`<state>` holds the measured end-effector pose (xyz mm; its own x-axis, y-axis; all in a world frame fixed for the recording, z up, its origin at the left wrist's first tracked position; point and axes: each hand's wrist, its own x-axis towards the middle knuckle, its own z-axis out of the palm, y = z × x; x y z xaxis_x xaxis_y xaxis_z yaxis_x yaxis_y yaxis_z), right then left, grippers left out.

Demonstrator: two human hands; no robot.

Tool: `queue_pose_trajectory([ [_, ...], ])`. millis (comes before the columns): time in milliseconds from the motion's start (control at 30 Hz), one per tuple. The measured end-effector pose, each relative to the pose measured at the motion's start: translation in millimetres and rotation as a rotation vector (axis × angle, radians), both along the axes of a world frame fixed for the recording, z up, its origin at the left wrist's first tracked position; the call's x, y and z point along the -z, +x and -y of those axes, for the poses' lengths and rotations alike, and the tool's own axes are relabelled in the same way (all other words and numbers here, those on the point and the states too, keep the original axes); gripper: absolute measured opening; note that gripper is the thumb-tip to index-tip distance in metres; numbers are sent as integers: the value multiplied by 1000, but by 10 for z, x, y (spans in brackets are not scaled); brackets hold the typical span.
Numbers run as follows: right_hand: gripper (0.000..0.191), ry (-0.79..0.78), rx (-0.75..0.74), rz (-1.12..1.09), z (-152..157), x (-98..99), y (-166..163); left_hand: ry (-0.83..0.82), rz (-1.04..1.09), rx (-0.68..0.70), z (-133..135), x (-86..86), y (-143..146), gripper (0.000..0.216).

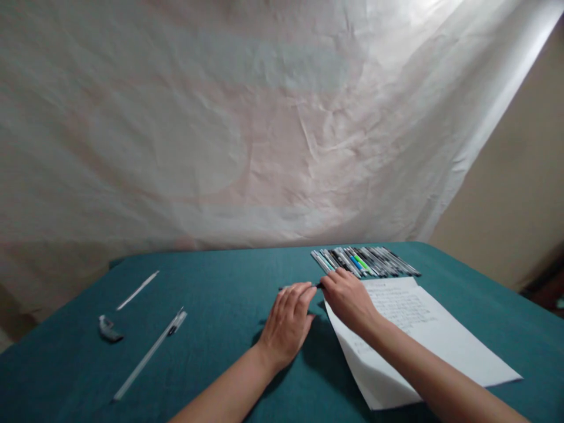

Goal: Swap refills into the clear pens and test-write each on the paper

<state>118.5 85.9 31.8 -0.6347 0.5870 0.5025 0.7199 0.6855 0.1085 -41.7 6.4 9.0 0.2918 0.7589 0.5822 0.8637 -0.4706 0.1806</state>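
My left hand (288, 320) is closed around a slim pen (318, 285), most of it hidden under the fingers. A short dark stretch of the pen shows between my two hands, and a bit of its end pokes out left of my left hand. My right hand (348, 294) grips the pen's right end with fingers pinched together. Under my right hand and forearm lies a white sheet of paper (458, 346) with handwriting on its upper part; its near left edge curls up. Just beyond my right hand, several pens (383, 262) lie side by side in a row.
To the left, a clear pen tube with a dark-ended cap (152, 355) lies slanted on the green tablecloth (229, 276). A thin white stick (137, 291) and a small grey, crumpled-looking object (108, 329) are farther left. A pale hanging cloth (264, 117) closes off the back.
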Motion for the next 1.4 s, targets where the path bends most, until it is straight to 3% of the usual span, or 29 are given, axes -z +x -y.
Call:
queue_pose_trajectory([
  [100,7,-173,146,-199,-133,-15,383,-119,-85,188,40,-52,73,39],
  [233,10,-599,102,-569,-101,86,960,-295,-177,373,36,-38,129,39],
  [333,15,-741,122,-754,23,201,1321,-345,-192,431,15,-20,137,45],
  [500,13,-727,209,-828,154,402,1690,-397,-238,462,-21,-2,140,44],
  [700,10,-655,271,-788,188,543,1824,-491,-301,469,-65,5,137,44],
  [900,11,-587,321,-734,201,601,1878,-529,-300,478,-70,-24,134,44],
  [1400,9,-580,276,-751,226,592,1856,-490,-268,487,-82,24,136,44],
])
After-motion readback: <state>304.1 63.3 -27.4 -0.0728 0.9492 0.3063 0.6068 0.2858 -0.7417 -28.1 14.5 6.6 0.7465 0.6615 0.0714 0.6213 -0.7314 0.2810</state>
